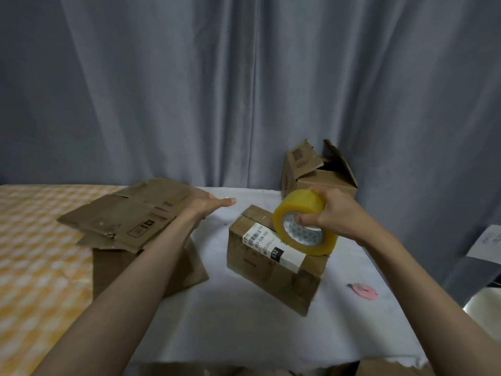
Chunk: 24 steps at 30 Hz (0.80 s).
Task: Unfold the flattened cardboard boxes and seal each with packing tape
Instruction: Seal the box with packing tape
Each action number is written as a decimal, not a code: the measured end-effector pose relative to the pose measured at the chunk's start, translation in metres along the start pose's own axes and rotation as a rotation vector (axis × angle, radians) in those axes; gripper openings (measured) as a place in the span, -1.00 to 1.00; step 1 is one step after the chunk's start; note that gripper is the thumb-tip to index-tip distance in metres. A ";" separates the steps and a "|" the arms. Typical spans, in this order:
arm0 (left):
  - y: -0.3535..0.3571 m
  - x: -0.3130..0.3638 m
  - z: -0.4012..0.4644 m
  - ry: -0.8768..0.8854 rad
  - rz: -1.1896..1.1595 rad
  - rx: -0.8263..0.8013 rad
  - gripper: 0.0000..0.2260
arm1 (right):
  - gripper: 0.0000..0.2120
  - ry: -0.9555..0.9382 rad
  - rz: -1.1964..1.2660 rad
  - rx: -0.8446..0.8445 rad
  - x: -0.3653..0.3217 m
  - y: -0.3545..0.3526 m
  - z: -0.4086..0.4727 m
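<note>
Backdrop is all grey curtain (244, 90), hanging in folds behind the table. The table's got a white cloth (244, 316) over it, and its left end shows a yellow-and-white checked cover (40, 253). Near the right edge there's a small pink thing (363, 290) lying flat — maybe a little cutter, too blurry to say. Off the right edge, some white paper (486, 244) — partly cut off.

Two bare forearms, a ring (226, 198) on one finger
</note>
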<state>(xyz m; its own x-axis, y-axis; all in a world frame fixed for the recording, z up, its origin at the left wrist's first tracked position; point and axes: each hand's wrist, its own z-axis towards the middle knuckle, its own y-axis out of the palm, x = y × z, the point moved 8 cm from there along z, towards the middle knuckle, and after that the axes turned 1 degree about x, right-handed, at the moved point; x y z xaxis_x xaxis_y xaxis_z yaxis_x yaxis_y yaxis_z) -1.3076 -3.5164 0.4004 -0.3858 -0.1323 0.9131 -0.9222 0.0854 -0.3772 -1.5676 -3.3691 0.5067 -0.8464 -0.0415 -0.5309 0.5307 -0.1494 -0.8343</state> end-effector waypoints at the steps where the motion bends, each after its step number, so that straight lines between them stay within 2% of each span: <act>1: 0.002 -0.005 -0.001 -0.023 0.014 -0.013 -0.32 | -0.53 -0.004 -0.005 0.001 0.000 0.001 -0.001; 2: 0.004 -0.009 0.000 -0.030 0.033 -0.021 -0.25 | -0.50 -0.004 -0.012 0.002 0.000 0.001 -0.001; 6: 0.015 -0.022 -0.003 -0.058 0.123 -0.081 -0.24 | -0.45 0.000 -0.022 0.001 -0.001 0.002 -0.002; 12: 0.029 -0.034 -0.011 -0.102 0.192 -0.158 -0.48 | -0.38 0.032 -0.018 0.027 0.006 0.005 -0.004; 14: 0.035 -0.035 -0.015 -0.118 0.188 -0.174 -0.50 | -0.38 0.041 0.024 0.083 0.009 0.005 -0.006; 19: 0.047 -0.045 -0.020 -0.175 0.181 -0.256 -0.35 | -0.45 -0.003 0.144 0.266 0.015 0.006 -0.020; 21: 0.049 -0.053 -0.022 -0.204 0.202 -0.287 -0.35 | -0.46 -0.037 0.213 0.313 0.019 0.011 -0.028; 23: 0.047 -0.053 -0.023 -0.162 0.270 -0.244 -0.39 | -0.41 -0.063 0.263 0.351 0.025 0.016 -0.033; 24: 0.041 -0.046 -0.019 -0.071 0.345 -0.160 -0.44 | -0.39 -0.069 0.282 0.373 0.027 0.018 -0.035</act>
<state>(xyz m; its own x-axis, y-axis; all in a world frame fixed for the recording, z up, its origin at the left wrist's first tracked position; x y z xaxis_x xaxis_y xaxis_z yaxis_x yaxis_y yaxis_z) -1.3275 -3.4882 0.3457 -0.6785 -0.1369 0.7217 -0.7243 0.2888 -0.6261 -1.5796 -3.3381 0.4717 -0.6795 -0.1954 -0.7072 0.6985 -0.4670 -0.5422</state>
